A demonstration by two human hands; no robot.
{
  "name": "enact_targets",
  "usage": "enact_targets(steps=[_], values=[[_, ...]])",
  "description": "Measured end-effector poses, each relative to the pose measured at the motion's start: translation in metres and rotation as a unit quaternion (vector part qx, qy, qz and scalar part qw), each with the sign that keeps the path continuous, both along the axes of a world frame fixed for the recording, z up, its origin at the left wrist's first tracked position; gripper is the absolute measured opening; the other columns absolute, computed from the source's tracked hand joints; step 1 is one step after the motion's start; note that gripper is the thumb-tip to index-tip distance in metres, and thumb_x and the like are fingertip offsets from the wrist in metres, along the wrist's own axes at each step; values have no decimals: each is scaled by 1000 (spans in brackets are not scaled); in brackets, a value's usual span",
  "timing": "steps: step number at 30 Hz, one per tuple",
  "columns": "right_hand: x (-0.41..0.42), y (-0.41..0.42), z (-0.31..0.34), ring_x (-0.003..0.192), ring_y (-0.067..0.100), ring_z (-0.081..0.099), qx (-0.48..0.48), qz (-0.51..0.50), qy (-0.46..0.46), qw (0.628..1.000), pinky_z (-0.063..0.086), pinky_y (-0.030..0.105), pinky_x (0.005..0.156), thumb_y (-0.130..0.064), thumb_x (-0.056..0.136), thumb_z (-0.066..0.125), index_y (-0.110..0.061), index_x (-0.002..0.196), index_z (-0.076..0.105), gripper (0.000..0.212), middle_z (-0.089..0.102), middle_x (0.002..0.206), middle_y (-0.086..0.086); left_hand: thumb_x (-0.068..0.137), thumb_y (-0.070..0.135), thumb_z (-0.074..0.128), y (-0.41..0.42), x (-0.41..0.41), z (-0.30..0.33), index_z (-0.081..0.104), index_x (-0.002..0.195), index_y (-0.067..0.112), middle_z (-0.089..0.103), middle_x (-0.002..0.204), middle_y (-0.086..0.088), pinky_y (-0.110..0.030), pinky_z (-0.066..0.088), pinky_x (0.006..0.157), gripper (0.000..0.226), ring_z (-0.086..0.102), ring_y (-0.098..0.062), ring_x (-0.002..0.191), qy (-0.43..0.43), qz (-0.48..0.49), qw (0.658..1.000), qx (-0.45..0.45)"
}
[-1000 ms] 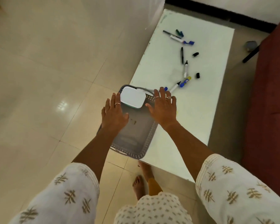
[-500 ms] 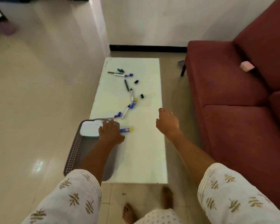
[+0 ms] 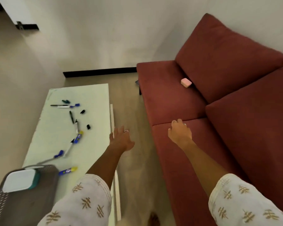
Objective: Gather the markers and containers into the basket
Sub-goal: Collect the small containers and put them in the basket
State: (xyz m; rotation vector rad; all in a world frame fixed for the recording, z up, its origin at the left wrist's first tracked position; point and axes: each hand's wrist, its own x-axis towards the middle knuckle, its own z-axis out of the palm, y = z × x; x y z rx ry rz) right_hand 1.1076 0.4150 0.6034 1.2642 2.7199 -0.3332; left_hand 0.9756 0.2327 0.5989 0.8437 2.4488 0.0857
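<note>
Both arms are being held outstretched, forearms bare below patterned white sleeves. The left hand [image 3: 121,140] is being held flat, fingers relaxed (one ringed), gripping nothing. The right hand [image 3: 180,132] is being held palm-down, fingers loosely bent.

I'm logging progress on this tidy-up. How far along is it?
Done: one white container sits in the basket. In hand: nothing; the left hand and right hand are both empty, reaching toward the sofa, where a pink container lies. Left: that container and the markers and caps scattered on the table.

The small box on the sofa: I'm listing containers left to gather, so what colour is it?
Pink; the small box shows in the head view.
</note>
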Motion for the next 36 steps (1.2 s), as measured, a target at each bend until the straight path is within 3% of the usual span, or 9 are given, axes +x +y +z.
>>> enact_targets(steps=[11,19,28,36], values=[[2,112,6,112,32,51,-44,0,28,999,45,46,94,-22,92,46,-8,124,52,35,44,126,11,92,37,50,145,-14,14,10,152,18,-1,161,-6,-48,3,119,75,-8,-31,148,26,-70,997,1],[-70,185,0,113,29,51,-53,9,34,998,43,44,96,-24,93,48,-9,125,51,36,43,128,8,92,35,51,239,-82,10,6,152,20,-3,161,-3,-47,1,119,77,-9,-29,148,18,-106,994,1],[-178,286,-8,119,30,47,-101,-48,19,994,41,45,99,-26,93,49,-11,131,46,41,41,132,8,90,32,50,348,-204,0,6,152,22,3,161,0,-45,5,120,76,-4,-26,149,17,-140,990,-6],[-221,369,-40,122,29,46,-140,-96,-9,985,40,45,100,-27,94,49,-12,133,44,43,40,134,7,91,29,50,445,-258,-20,4,152,22,0,161,1,-44,4,120,76,-6,-25,149,-7,-192,981,-19]])
